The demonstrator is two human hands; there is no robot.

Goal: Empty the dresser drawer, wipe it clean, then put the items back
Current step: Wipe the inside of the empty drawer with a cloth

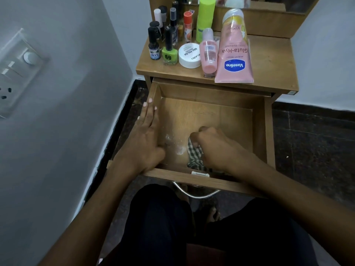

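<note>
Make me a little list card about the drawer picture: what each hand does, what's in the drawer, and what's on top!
left hand: lies flat on the drawer's left wall
right hand: grips a checked cloth
drawer: open, white powdery smudge on its floor
dresser top: Vaseline tube, white jar, green nail polish, other bottles

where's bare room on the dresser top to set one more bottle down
The dresser top is bare on its right side, between the pink tube and the right edge. The left side is crowded with nail polish bottles, a white jar and a pink bottle.
</note>
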